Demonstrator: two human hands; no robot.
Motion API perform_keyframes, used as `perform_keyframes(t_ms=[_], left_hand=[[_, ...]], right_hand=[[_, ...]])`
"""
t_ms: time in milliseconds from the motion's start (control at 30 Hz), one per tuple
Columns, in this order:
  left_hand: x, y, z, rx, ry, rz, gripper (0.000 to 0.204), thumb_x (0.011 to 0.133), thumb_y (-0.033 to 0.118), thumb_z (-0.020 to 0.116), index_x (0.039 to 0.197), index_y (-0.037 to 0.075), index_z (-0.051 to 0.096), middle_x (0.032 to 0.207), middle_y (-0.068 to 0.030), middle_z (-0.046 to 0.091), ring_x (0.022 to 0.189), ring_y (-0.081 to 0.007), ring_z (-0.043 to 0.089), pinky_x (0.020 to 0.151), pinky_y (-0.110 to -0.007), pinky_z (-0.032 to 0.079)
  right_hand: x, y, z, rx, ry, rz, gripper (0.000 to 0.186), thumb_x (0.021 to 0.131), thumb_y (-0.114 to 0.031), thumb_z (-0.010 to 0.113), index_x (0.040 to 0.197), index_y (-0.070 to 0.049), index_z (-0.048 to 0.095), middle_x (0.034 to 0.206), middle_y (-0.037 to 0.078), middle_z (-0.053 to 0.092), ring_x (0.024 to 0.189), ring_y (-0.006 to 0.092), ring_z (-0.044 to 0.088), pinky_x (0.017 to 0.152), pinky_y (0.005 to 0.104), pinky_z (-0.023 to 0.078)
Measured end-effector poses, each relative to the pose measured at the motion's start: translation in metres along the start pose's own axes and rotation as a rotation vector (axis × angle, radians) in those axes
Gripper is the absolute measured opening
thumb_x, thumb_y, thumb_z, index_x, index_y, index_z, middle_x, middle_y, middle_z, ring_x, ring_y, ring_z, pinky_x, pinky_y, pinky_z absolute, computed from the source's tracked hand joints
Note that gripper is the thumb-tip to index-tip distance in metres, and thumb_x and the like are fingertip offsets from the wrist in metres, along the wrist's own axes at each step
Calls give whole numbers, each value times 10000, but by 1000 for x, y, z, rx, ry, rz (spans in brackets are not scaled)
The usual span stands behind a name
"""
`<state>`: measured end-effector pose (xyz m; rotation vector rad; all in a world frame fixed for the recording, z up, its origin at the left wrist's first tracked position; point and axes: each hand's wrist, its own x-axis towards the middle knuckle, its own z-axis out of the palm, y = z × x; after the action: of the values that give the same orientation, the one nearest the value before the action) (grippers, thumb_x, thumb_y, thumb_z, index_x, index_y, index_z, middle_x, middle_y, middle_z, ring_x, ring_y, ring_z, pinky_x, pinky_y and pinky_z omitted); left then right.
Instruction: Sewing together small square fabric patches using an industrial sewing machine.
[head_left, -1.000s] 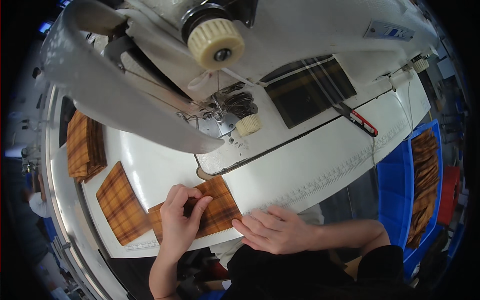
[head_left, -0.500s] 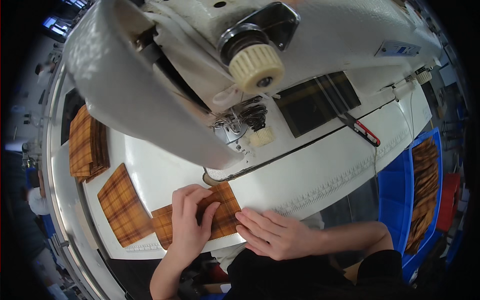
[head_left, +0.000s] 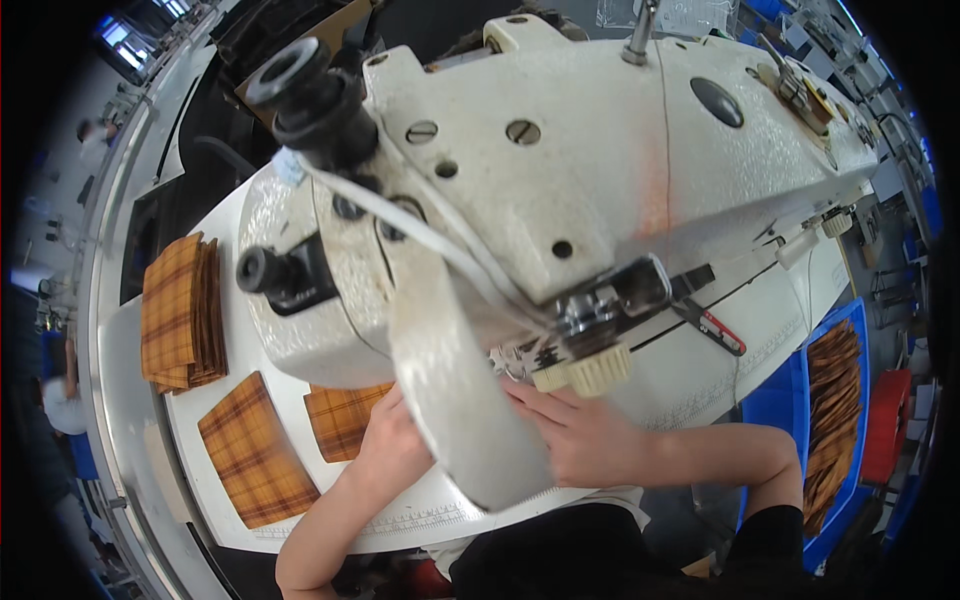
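Note:
A brown-orange plaid fabric piece (head_left: 340, 418) lies on the white sewing table, its right part hidden behind my left hand (head_left: 396, 440) and the sewing machine (head_left: 480, 200). My left hand rests against that piece; the curved white part of the machine head covers most of its fingers. My right hand (head_left: 590, 440) is just right of this part, below a cream knob, its visible fingers stretched toward the needle area. The needle itself is hidden. Farther left lie another plaid piece (head_left: 255, 450) and a stack of plaid pieces (head_left: 180, 315).
Red-and-black thread snips (head_left: 715, 328) lie on the table right of the machine head. A ruler scale runs along the table's front. At the right, a blue bin (head_left: 775, 400) holds many plaid pieces, beside a red container (head_left: 885, 425).
My view has shifted, so the machine's top now fills the middle. Both hands have moved away from me toward the needle area, and the plaid piece by my left hand has moved with them.

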<state>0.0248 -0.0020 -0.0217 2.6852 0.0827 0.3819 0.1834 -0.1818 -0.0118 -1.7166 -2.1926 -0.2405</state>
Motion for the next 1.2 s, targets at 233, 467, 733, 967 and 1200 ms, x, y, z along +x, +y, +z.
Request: perform_keyframes(t_ms=[233,467,733,967,1200], left_hand=[[6,-35,19,5,-26,-6,121,849,134,724,935,98,646,927,-71,639,855,-227,628,791,-354,513],[2,-38,8,-41,-144,-92,273,877,151,678,1126,85,585,973,-74,639,870,-197,629,808,-336,534],[-7,-47,26,9,-203,-103,264,989,216,413,1169,65,534,1023,-94,630,896,-201,622,790,-340,546],[5,-36,13,93,-73,-5,229,832,205,697,1020,90,634,966,-67,654,892,-244,636,783,-334,532],[10,-28,3,48,-27,-62,257,717,100,779,949,76,672,947,-74,683,870,-260,667,759,-373,538]], right_hand=[[-3,18,33,21,28,-24,307,888,-293,614,896,13,641,900,152,656,1076,309,587,1005,413,429],[-1,21,34,-15,6,-74,272,886,-280,613,816,-17,616,837,178,652,1060,354,568,1006,438,420],[2,21,28,-25,48,-43,269,869,-269,627,750,-29,598,827,159,650,1050,340,563,996,441,430],[5,27,32,1,93,-66,210,799,-226,657,723,-45,584,767,122,617,958,297,560,941,425,456],[10,29,25,-61,127,-76,184,776,-206,656,714,-49,583,744,117,614,957,300,564,934,414,456]])
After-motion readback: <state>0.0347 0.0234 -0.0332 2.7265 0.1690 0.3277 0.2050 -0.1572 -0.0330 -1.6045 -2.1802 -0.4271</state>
